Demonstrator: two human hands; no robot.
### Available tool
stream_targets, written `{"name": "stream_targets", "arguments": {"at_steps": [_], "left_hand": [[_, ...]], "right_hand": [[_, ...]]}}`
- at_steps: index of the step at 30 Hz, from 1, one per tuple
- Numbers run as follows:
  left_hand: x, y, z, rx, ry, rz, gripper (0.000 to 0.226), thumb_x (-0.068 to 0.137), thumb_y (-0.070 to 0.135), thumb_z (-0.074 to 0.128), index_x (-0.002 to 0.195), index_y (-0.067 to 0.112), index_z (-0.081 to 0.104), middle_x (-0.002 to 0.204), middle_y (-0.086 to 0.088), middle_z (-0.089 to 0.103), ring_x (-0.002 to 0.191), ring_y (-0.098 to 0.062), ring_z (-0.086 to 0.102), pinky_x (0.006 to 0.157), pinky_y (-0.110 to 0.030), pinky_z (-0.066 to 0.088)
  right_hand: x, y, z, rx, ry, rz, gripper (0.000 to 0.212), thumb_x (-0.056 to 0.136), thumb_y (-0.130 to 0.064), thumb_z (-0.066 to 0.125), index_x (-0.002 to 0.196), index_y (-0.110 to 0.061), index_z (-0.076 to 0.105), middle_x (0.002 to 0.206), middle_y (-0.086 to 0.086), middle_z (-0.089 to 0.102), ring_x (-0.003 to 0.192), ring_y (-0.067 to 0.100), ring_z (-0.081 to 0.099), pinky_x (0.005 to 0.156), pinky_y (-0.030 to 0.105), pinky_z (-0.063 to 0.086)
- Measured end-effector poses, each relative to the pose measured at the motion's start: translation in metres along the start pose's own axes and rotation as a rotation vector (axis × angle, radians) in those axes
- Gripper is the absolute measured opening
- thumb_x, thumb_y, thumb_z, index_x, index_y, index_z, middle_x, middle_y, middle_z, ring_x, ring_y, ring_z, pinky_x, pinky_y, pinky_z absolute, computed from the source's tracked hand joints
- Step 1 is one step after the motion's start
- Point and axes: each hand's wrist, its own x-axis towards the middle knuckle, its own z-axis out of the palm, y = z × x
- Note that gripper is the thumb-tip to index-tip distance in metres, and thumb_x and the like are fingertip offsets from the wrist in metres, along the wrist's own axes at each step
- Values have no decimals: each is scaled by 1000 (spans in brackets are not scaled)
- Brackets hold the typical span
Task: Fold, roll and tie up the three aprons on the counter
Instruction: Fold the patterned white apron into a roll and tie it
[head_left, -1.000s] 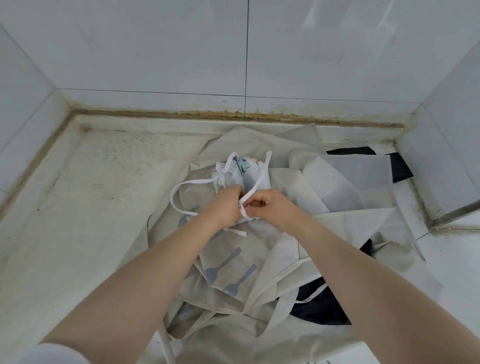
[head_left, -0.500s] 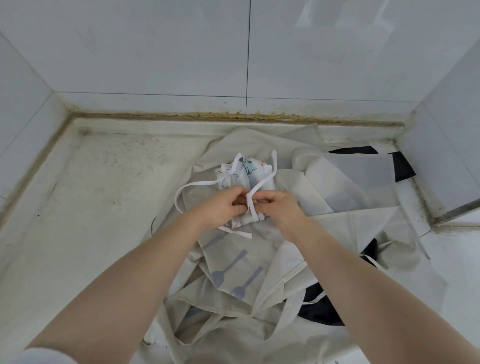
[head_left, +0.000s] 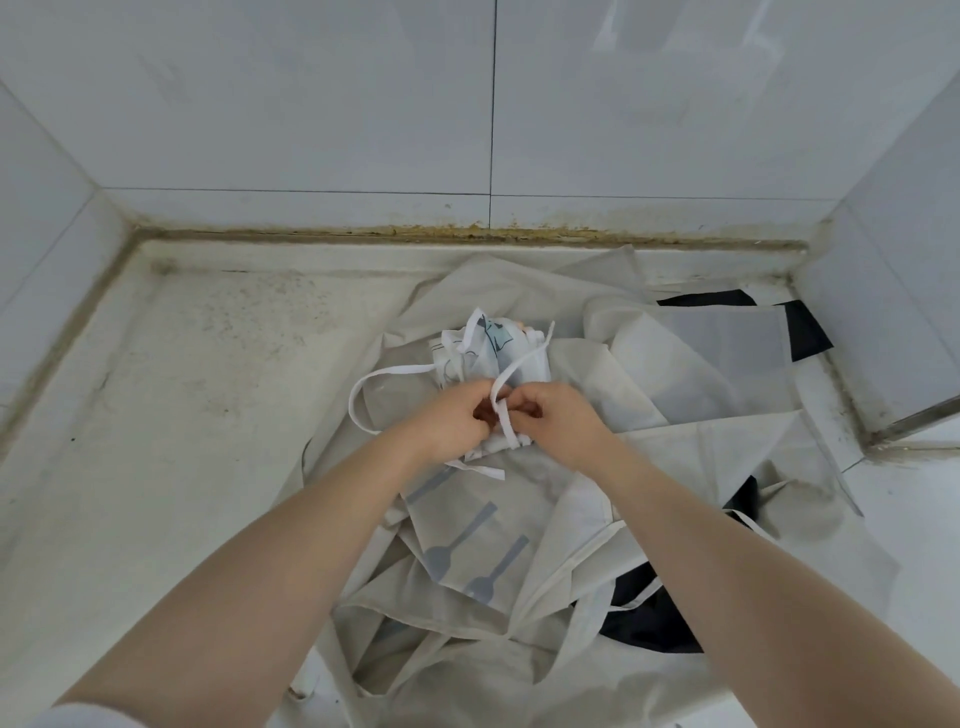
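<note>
Both hands, left hand (head_left: 451, 420) and right hand (head_left: 551, 422), pinch the white strap (head_left: 505, 410) just in front of the rolled apron (head_left: 491, 348), whose long axis runs away from the person

**Soft, even light; wide-angle bending at the edges**

The scene is lit brightly and evenly, and a cool grey cast is seen throughout. Pale reflections are carried by the wall tiles (head_left: 675, 93) far beyond the hands. Only faint, soft shadows are cast under the forearms. Straight tile joints are bowed toward the frame edges. Slight softness is noted overall.
</note>
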Motion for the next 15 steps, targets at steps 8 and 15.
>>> {"name": "stream_targets", "arguments": {"at_steps": [8,15], "left_hand": [[2,13,8,37,21,34,19,75,37,73,87,25,65,84,4,69,82,-10,63,75,-25,47],[9,13,8,204,80,-43,19,87,33,51,92,20,63,89,3,65,89,-17,59,79,-32,47]], "right_hand": [[5,-26,-33,-63,-267,180,33,84,-18,66,57,-18,48,58,-4,45,58,8,42,58,22,32],[-6,-6,-41,465,-197,144,22,82,-12,69,67,-13,54,64,0,48,61,8,42,59,18,33]]}}
